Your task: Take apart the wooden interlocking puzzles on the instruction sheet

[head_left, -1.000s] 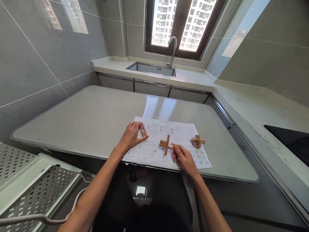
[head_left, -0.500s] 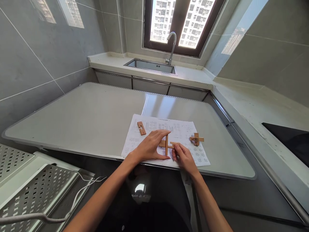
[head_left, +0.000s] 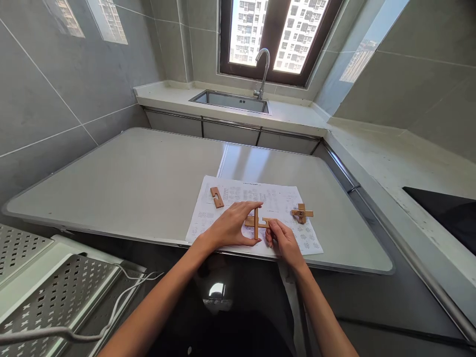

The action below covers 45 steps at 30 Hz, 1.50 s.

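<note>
Bar spans the gap between thumb and fingers of the left hand, gripped by both ends, presumably to steady it. Right hand pinches the notched piece at its right end, likely to keep the notch uncovered. Both parts sit over the printed sheet, near the person. Bar's long axis points away from the body; notched piece runs crosswise, left to right, notch facing away.

Notched block released, left hand on crosspiece
</note>
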Motion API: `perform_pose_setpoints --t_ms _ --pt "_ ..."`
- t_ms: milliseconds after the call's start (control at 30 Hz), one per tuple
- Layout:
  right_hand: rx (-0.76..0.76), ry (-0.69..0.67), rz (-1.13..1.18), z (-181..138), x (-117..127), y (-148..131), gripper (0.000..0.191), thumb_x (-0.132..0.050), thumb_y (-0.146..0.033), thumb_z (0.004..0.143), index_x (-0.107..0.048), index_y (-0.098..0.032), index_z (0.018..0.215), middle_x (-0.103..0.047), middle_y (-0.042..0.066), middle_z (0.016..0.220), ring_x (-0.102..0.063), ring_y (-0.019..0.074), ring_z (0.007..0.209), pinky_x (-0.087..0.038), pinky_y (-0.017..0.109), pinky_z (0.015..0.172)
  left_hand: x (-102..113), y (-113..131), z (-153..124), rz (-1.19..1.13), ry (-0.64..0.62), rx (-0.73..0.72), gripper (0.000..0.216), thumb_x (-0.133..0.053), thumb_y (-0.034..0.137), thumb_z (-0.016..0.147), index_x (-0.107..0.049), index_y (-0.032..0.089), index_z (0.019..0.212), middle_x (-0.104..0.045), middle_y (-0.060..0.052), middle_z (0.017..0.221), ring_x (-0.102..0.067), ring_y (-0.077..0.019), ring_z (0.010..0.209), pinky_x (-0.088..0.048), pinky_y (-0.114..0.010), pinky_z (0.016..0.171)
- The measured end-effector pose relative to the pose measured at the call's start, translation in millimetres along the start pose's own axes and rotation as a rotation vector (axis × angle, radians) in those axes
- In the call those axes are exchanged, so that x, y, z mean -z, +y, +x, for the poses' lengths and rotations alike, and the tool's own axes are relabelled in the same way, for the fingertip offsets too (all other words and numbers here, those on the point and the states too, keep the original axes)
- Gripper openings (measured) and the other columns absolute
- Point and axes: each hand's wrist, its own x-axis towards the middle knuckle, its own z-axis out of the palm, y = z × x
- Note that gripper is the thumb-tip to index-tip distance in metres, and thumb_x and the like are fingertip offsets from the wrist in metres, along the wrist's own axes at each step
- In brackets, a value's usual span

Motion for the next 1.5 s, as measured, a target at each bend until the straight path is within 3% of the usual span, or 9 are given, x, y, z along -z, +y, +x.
perform_pose_setpoints --t_ms 900,1500 --pt "-0.024 0.017 0.169 0.2 1.9 4.0 0.046 -0.058 -0.058 0.101 -0.052 -0.023 0.072 -0.048 -0.003 0.062 -0.045 0.0138 0.057 -0.040 0.030 0.058 9.1 -2.1 -7.6 0.054 0.009 -0.024 0.091 -0.086 0.032 0.074 -0.042 0.027 0.153 -0.059 -0.010 0.150 -0.057 -0.0321 0.138 -0.045 -0.049 0.118" --pt "-0.001 0.035 0.133 -0.8 2.8 5.6 0.045 -0.056 -0.057 0.102 -0.053 -0.023 0.072 -0.048 -0.003 0.062 -0.044 0.0142 0.057 -0.038 0.030 0.059 8.9 -2.1 -7.2 0.074 0.032 -0.035 0.089 -0.085 0.033 0.073 -0.043 0.027 0.152 -0.060 -0.011 0.149 -0.059 -0.0333 0.137 -0.046 -0.051 0.118"
